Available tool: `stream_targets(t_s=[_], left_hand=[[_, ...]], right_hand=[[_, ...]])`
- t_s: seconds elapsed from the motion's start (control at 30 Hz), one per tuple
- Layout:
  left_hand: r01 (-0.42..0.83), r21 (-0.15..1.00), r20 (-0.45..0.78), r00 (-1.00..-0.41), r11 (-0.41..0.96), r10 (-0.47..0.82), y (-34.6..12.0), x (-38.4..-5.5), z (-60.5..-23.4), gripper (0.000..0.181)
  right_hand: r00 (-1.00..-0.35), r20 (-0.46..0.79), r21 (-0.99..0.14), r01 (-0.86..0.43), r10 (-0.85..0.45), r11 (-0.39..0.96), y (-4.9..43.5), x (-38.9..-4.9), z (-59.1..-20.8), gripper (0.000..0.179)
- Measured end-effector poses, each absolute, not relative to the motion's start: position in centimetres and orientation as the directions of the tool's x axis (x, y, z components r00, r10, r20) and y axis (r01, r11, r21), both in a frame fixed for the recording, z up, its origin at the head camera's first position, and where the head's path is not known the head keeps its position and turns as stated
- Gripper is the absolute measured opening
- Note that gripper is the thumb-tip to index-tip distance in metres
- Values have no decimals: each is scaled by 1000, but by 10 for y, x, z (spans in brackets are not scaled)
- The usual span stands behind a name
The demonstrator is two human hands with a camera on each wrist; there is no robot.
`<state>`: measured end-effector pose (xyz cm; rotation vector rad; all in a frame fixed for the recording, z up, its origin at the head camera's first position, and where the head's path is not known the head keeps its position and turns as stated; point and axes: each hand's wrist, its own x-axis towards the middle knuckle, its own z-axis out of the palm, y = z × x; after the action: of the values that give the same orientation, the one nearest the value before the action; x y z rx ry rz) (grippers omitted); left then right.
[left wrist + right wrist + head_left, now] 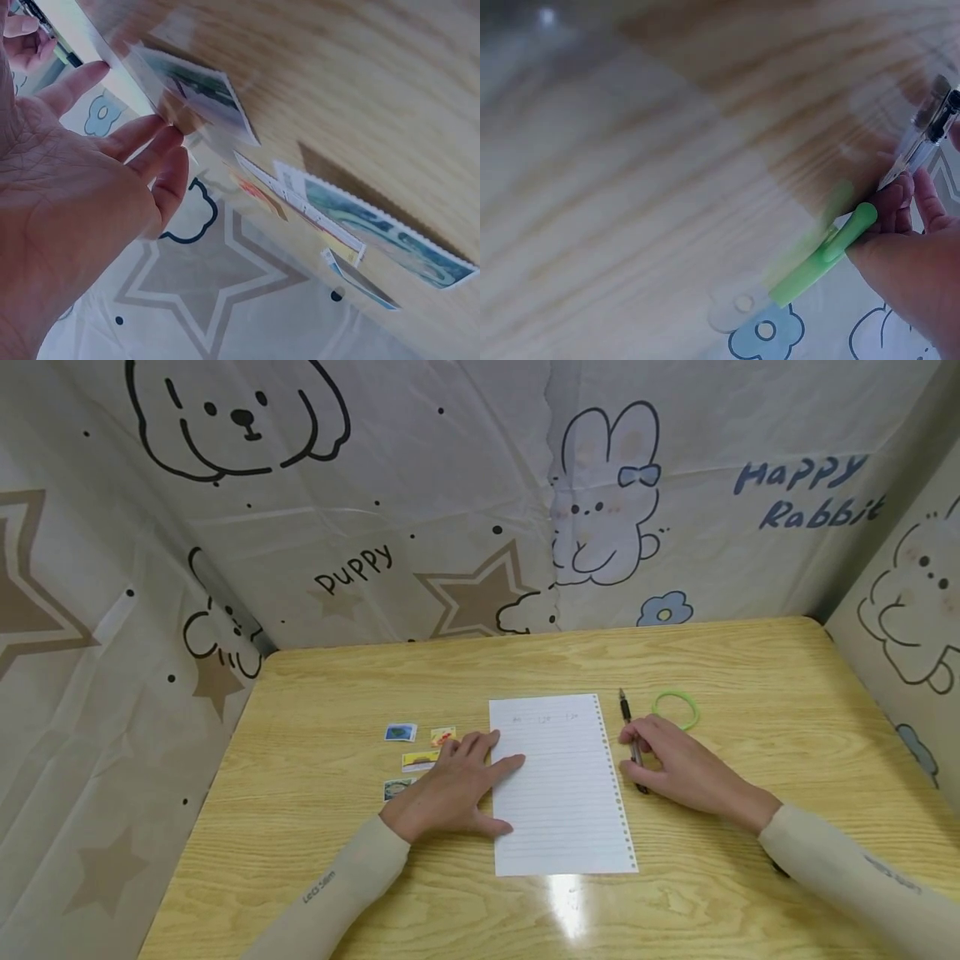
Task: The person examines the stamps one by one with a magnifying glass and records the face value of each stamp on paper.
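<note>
Pen (636, 753) lies just beside the sheet of paper (555, 793), off its punched right edge. Its long axis runs almost parallel to that edge, and the metal tip points away from the person, level with the sheet's upper part; the rear end is nearer the person. The right hand (671, 768), right of the sheet, pinches the barrel between thumb and fingers; whether the pen is clear of the table (750, 877) I cannot tell.

To handle it well, the fingers should probably sit closer to the dark grip near the tip, and the barrel be turned without brushing the sheet. The left hand (457, 789) lies spread at the sheet's left edge, thumb and forefinger on the paper, gripping nothing; light, flat pressure there should stop the sheet from sliding. The hands are well apart, with the sheet between them.

Farther out, a green ring (697, 710) lies right of the sheet's upper part, and four small stamp-like pictures (401, 732) lie left of the sheet, some partly behind the left hand.
</note>
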<state>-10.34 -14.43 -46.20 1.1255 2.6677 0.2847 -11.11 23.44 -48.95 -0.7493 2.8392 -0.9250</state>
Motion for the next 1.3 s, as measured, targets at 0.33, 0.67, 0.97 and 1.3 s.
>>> stream_targets(t_s=[0.33,0.67,0.97,1.3], left_hand=[[679,288,-129,-671,675,730,-145,-103,-462,88],[653,293,-104,-704,698,702,-148,-105,-465,85],[633,315,-56,-732,707,679,-155,-107,-462,81],[575,349,-35,-781,740,623,-170,-111,-458,74]], right_hand=[[-909,122,-626,-382,-399,679,235,-103,-487,29],[-935,253,-694,-355,-249,626,239,-100,-481,28],[-979,190,-714,-191,-76,674,248,-96,-476,31],[-997,80,-677,-57,-4,734,261,-100,-474,41]])
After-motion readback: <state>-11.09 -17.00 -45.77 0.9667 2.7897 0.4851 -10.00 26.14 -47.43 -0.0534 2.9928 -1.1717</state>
